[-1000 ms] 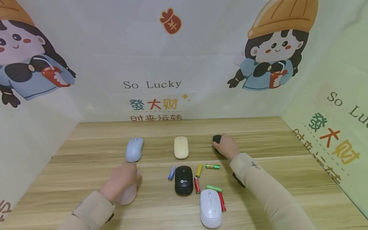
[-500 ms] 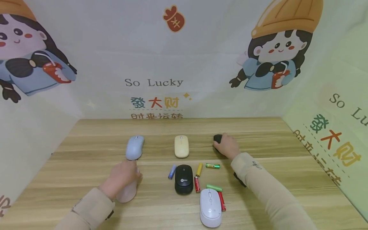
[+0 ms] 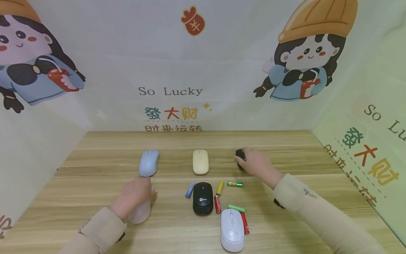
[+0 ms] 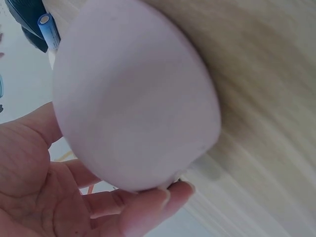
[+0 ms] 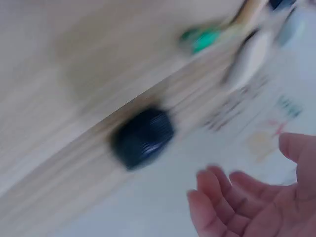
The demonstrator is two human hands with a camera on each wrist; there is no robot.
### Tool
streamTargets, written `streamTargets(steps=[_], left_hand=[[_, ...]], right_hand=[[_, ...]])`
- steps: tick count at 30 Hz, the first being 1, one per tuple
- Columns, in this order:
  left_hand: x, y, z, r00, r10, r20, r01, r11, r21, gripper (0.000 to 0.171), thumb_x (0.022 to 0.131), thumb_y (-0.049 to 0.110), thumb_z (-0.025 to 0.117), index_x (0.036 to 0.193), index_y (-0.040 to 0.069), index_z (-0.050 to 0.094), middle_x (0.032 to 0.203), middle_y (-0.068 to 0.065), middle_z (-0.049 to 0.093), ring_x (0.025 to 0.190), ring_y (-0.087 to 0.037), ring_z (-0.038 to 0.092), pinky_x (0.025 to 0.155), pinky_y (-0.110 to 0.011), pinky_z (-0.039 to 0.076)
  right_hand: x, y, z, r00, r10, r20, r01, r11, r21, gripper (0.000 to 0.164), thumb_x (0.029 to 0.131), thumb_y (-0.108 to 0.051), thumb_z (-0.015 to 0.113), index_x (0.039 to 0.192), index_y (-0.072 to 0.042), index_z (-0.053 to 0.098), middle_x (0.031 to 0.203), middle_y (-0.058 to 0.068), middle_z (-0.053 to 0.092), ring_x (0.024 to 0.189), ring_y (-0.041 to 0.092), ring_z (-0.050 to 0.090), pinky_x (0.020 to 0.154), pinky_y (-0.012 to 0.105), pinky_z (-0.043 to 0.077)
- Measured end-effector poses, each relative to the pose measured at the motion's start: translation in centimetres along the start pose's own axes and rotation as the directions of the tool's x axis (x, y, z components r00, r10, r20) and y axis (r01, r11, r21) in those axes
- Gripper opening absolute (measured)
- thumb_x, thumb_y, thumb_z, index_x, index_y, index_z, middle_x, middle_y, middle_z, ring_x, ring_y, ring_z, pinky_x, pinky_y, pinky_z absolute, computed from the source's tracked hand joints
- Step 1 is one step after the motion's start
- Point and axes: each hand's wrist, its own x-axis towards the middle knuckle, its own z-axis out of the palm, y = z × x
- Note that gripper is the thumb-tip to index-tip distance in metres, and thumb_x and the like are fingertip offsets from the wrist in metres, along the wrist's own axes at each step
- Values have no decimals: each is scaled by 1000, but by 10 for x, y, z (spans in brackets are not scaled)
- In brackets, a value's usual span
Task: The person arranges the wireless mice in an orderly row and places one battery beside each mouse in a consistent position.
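My left hand (image 3: 134, 195) grips a pale pink mouse (image 3: 140, 214) at the left of the table; in the left wrist view the mouse (image 4: 133, 98) fills much of the picture, with thumb and fingers around its edge. At the back right, my right hand (image 3: 258, 164) is beside a small black mouse (image 3: 240, 154), partly covering it in the head view. The blurred right wrist view shows that black mouse (image 5: 143, 139) on the wood, apart from the loosely bent, spread fingers. Nothing lies in that hand.
A blue mouse (image 3: 149, 163) and a cream mouse (image 3: 200, 162) lie at the back. Nearer are another black mouse (image 3: 203, 199), a white mouse (image 3: 232, 229) and several loose batteries, including a yellow battery (image 3: 219, 188). Printed cloth (image 3: 222, 70) walls surround the table.
My right hand has let go of the far black mouse and moved slightly right, its forearm swinging right. The left hand keeps its grip in place. The head view shifted a little.
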Motion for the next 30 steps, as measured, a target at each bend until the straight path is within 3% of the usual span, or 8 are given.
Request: streamTargets(steps=[4, 7, 10, 13, 17, 21, 30], left_hand=[[-1, 1, -2, 1000, -3, 4, 3, 1000, 2, 27, 77, 25, 69, 81, 1, 57, 72, -13, 58, 65, -26, 58, 55, -40, 48], [-2, 0, -3, 1000, -5, 5, 5, 1000, -5, 26, 77, 24, 69, 81, 1, 56, 71, -12, 58, 64, -26, 58, 54, -40, 47], [-2, 0, -3, 1000, -2, 1, 2, 1000, -10, 26, 77, 24, 69, 79, 2, 55, 69, -11, 57, 63, -26, 57, 54, -40, 47], [-2, 0, -2, 1000, 5, -7, -5, 1000, -16, 25, 76, 23, 69, 77, 2, 55, 68, -11, 56, 61, -25, 56, 53, -40, 47], [-2, 0, -1, 1000, 11, -8, -11, 1000, -16, 26, 77, 24, 69, 79, 2, 55, 69, -11, 57, 62, -25, 57, 53, -40, 47], [-2, 1, 0, 1000, 7, 2, -7, 1000, 3, 27, 78, 25, 68, 82, 1, 56, 71, -13, 58, 63, -26, 58, 54, -41, 47], [1, -1, 3, 1000, 1, -1, -1, 1000, 5, 29, 77, 26, 69, 81, 1, 57, 72, -14, 59, 64, -28, 59, 53, -41, 47]], right_hand=[[-39, -24, -2, 992, -84, 96, 86, 996, -14, 51, 90, -45, 51, 116, -1, 55, 78, 13, 64, 58, 19, 56, 47, 31, 44], [-70, -39, 6, 974, -160, 159, 163, 987, -4, 49, 86, -45, 56, 114, -4, 57, 86, 10, 67, 62, 17, 57, 49, 31, 45], [-94, -48, 16, 953, -240, 187, 249, 968, -26, 50, 82, -49, 60, 107, -6, 59, 75, 3, 63, 56, 14, 51, 45, 29, 40], [-109, -55, 25, 940, -262, 216, 281, 958, -58, 57, 78, -57, 59, 106, -7, 58, 61, 0, 54, 52, 13, 45, 42, 28, 36], [-119, -61, 35, 937, -259, 234, 288, 952, -99, 68, 76, -65, 55, 111, -7, 55, 58, 2, 51, 50, 13, 44, 41, 28, 34], [-121, -62, 40, 940, -273, 204, 299, 947, -114, 71, 75, -67, 52, 111, -6, 55, 58, 2, 52, 49, 12, 44, 40, 27, 32], [-120, -60, 41, 944, -241, 224, 258, 965, -49, 74, 73, -69, 55, 112, -6, 53, 58, 0, 49, 48, 12, 43, 40, 26, 32]])
